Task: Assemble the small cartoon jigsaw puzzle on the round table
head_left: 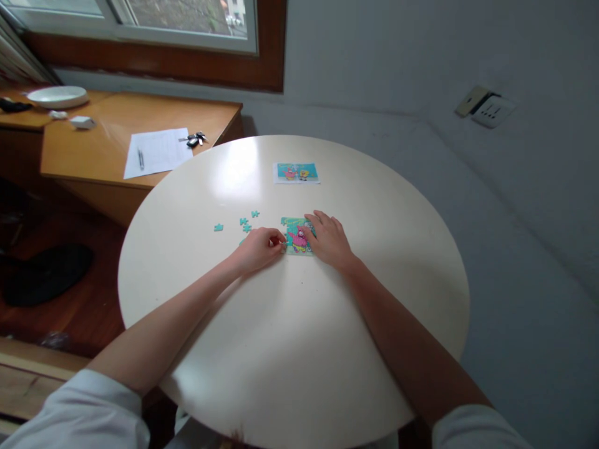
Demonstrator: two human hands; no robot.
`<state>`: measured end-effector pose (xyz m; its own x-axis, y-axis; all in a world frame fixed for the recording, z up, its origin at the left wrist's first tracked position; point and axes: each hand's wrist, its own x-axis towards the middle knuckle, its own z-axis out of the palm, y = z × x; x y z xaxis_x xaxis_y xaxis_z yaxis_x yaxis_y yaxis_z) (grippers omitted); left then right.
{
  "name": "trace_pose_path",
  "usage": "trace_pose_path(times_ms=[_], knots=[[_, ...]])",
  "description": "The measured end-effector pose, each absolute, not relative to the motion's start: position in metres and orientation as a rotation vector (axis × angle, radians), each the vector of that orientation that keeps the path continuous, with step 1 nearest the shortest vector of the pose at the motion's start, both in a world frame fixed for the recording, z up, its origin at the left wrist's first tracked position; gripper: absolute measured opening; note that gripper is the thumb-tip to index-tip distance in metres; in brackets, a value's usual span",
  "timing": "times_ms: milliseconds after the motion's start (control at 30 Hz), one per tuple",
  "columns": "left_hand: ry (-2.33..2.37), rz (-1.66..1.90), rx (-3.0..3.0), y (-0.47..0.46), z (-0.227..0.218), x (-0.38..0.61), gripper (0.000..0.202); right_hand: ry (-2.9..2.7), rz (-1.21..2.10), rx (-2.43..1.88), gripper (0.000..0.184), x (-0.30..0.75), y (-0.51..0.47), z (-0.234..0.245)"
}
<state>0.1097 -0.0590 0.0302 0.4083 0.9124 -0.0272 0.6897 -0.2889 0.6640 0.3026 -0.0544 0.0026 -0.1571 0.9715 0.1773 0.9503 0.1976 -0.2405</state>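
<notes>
Nearby, loose pieces (244, 222) lie beside the puzzle (296, 240), card (296, 173) beyond.

Your round cream bench (290, 349) carries a part-built puzzle (296, 236) near its middle, loose teal pieces (244, 221) just left of it, and a small picture card (296, 172) farther back.

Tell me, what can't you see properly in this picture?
Head view: the right hand covers the right side of the puzzle.
Head view: the left hand is curled, hiding whether it pinches a piece.
Head view: writing on the paper is too small to read.
Head view: the top edge cuts off the window.
</notes>
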Motion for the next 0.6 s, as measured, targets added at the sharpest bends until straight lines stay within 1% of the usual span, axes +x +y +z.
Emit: trace_pose_path(times_ms=[600], knots=[[1.352, 0.507, 2.041, -0.0638, 0.0293, 0.1079, 0.020, -2.175, 0.148, -1.817, 0.047, 0.3019, -0.0547, 0.0045]])
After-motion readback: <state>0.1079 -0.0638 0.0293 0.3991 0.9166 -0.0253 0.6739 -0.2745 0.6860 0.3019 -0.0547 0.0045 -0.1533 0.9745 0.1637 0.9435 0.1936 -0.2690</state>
